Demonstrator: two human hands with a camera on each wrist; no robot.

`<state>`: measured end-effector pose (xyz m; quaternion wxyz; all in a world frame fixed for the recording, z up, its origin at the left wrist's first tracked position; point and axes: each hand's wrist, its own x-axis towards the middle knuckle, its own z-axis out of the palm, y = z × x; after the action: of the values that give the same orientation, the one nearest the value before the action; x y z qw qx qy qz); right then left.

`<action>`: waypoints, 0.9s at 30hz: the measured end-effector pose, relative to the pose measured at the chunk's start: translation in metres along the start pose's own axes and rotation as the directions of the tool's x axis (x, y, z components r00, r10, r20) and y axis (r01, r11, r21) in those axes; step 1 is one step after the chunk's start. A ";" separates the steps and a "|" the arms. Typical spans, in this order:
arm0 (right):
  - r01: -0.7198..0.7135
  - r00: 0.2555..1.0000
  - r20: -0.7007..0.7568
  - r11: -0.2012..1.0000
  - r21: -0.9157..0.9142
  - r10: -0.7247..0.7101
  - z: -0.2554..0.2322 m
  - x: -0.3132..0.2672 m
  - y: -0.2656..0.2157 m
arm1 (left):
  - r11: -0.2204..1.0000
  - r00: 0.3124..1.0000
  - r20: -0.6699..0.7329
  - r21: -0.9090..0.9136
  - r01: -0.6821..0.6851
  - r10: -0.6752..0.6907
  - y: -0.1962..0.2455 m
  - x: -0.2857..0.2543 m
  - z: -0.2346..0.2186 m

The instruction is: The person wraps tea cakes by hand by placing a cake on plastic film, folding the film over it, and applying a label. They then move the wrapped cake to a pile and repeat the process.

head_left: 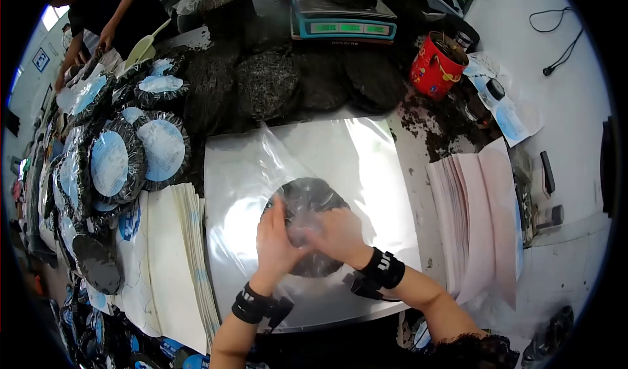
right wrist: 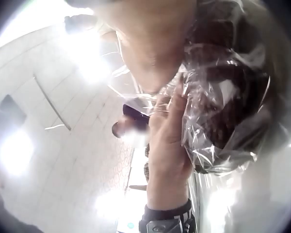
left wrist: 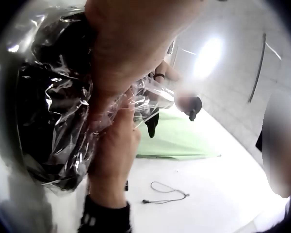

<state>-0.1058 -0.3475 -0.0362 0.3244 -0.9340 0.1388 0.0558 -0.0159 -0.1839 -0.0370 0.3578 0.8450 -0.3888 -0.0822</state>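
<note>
A dark round disc (head_left: 320, 266) under clear plastic film (head_left: 278, 150) lies flat on a shiny metal sheet (head_left: 366, 153). Both hands meet over its middle: the left hand (head_left: 278, 241) grips gathered film from the left, and the right hand (head_left: 341, 235) pinches it from the right, fingers curled inward. Crinkled film covers the disc (left wrist: 53, 111) in the left wrist view, with bunched film rising between the hands. In the right wrist view the left hand (right wrist: 169, 145) lies against the film beside the disc (right wrist: 223, 107). Some fingertips are blurred or hidden.
Wrapped discs (head_left: 110, 163) are piled at left, by a paper stack (head_left: 173, 251). Another paper stack (head_left: 471, 218) stands right. Behind are bare dark discs (head_left: 268, 84), a scale (head_left: 343, 28) and a red bucket (head_left: 435, 68). A person (head_left: 108, 9) stands back left.
</note>
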 end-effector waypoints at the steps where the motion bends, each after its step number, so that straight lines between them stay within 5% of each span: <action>1: 0.141 0.970 -0.191 0.988 -0.065 -0.151 -0.010 0.007 0.000 | 0.991 0.992 0.075 -0.074 0.109 -0.104 -0.010 -0.001 0.010; 2: 0.261 0.884 -0.359 0.953 -0.152 -0.299 -0.026 0.016 -0.001 | 0.993 0.967 0.224 0.023 0.118 -0.121 -0.018 -0.003 0.013; 3: 0.355 0.751 -0.496 0.900 -0.254 -0.436 -0.037 0.025 0.001 | 0.994 0.993 0.119 0.111 -0.010 -0.003 -0.010 0.002 0.005; 5: 0.521 0.742 -0.510 0.853 0.031 -0.435 -0.018 0.042 0.014 | 0.917 0.963 -0.047 0.320 -0.239 0.267 0.008 0.013 -0.017; 7: 0.615 0.753 -0.374 0.781 0.107 -0.542 -0.002 0.041 0.026 | 0.994 0.989 -0.097 0.033 -0.107 0.110 -0.003 0.020 -0.017; 9: 0.593 0.750 -0.445 0.796 0.125 -0.489 0.006 0.039 0.037 | 0.886 0.990 -0.054 -0.455 0.093 -0.131 -0.011 0.009 -0.005; 11: 0.573 0.773 -0.462 0.790 0.217 -0.434 0.010 0.038 0.040 | 0.984 0.996 0.080 -0.175 -0.016 0.031 -0.018 0.009 -0.003; 13: 0.567 0.763 -0.488 0.800 0.193 -0.423 0.007 0.027 0.026 | 0.955 0.967 0.041 0.156 -0.253 0.250 -0.014 0.010 0.009; 15: 0.515 0.763 -0.553 0.832 0.207 -0.335 -0.001 0.014 -0.028 | 0.965 0.966 -0.091 0.124 -0.229 0.241 0.000 0.016 0.004; 17: 0.427 0.773 -0.600 0.869 0.250 -0.207 0.024 0.003 -0.023 | 0.988 0.973 -0.173 0.050 -0.146 0.152 -0.006 0.003 0.020; 19: 0.372 0.809 -0.584 0.831 0.413 -0.071 0.031 0.004 -0.010 | 0.933 0.940 -0.339 -0.327 -0.150 0.032 0.014 0.001 0.005; 21: 0.423 0.756 -0.653 0.791 0.442 -0.040 0.029 -0.001 -0.014 | 0.928 0.968 -0.252 -0.358 -0.106 0.014 0.025 -0.001 0.003; 23: 0.413 0.732 -0.681 0.786 0.460 0.014 0.035 -0.017 -0.022 | 0.988 0.987 -0.044 -0.021 -0.155 0.154 0.009 -0.007 0.017; 24: 0.363 0.782 -0.608 0.893 0.267 -0.136 0.034 -0.037 -0.027 | 0.962 0.973 0.074 0.151 -0.226 0.217 0.002 -0.003 0.019; 25: 0.324 0.823 -0.506 0.945 0.043 -0.259 0.031 -0.062 -0.027 | 0.949 0.967 0.037 0.188 -0.253 0.250 0.002 -0.002 0.019; 27: 0.369 0.859 -0.373 0.929 -0.022 -0.350 0.019 -0.061 -0.003 | 0.920 0.951 -0.010 0.255 -0.298 0.310 0.009 -0.008 0.022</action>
<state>-0.1631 -0.3201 -0.0375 0.3203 -0.9285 0.0221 -0.1866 -0.0362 -0.1938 -0.0481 0.2662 0.8146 -0.5133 0.0452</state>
